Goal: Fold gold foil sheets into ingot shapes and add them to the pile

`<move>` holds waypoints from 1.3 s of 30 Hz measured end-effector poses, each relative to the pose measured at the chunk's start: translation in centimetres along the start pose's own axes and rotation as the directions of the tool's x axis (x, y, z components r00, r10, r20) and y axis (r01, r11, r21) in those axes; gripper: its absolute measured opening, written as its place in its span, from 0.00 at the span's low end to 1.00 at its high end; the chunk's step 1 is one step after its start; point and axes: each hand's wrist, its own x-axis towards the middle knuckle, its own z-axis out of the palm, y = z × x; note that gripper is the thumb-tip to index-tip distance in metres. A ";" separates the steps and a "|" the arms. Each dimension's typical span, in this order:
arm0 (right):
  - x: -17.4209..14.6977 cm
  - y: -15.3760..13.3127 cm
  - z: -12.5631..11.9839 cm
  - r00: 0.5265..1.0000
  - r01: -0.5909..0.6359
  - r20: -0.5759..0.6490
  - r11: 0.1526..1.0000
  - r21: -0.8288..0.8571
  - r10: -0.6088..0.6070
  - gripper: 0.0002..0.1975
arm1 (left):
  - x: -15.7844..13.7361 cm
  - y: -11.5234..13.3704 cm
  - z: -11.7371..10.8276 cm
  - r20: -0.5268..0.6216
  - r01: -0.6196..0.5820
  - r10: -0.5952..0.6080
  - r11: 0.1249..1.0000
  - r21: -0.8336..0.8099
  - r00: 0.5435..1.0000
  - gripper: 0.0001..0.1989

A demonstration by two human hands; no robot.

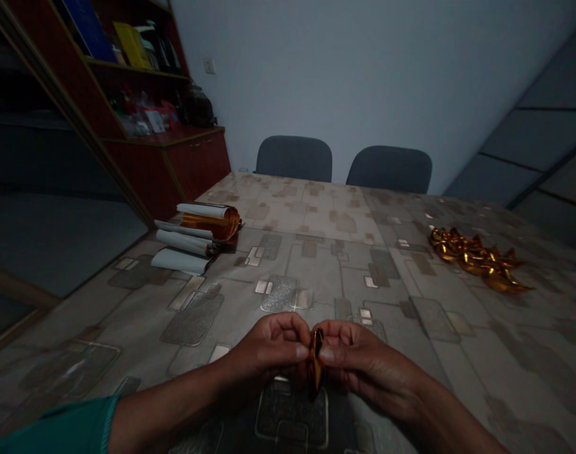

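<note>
Between my two hands, low in the middle of the head view, is a small folded piece of shiny gold foil paper [317,372], narrow and held on edge. My left hand [279,345] pinches its left side with thumb and fingers. From the right, my right hand [363,354] grips the same piece, thumb against it. Several folded gold paper ingots [477,260] lie grouped on the table to the right. Curled gold-and-white paper sheets [197,238] rest in a loose stack at the left.
A patterned cloth covers the table [335,265]. Two grey chairs [294,157] stand along the far edge, before a pale wall. At the back left is a red-brown cabinet [193,164] with shelves of mixed items.
</note>
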 end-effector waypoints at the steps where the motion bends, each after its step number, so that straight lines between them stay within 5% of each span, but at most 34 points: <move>1: 0.0 -0.1 0.0 1.000 -0.014 0.002 1.000 0.003 0.014 0.17 | 0.1 -0.1 0.0 0.001 -0.002 0.002 1.000 -0.004 1.000 0.16; 18: -0.4 -0.2 -0.1 0.995 -0.080 0.055 0.995 -0.053 0.083 0.16 | 0.4 -0.5 -0.8 0.116 0.018 -0.023 0.999 0.047 0.993 0.17; 26: -0.2 0.1 -0.5 0.993 -0.093 0.077 0.996 -0.015 0.093 0.15 | 0.3 -0.4 -0.2 0.021 -0.012 0.011 0.998 0.058 1.000 0.18; 39: -0.1 0.2 -0.5 0.990 -0.107 0.087 0.994 -0.031 0.109 0.14 | 0.2 0.1 0.1 0.038 -0.007 0.004 0.996 0.089 0.999 0.21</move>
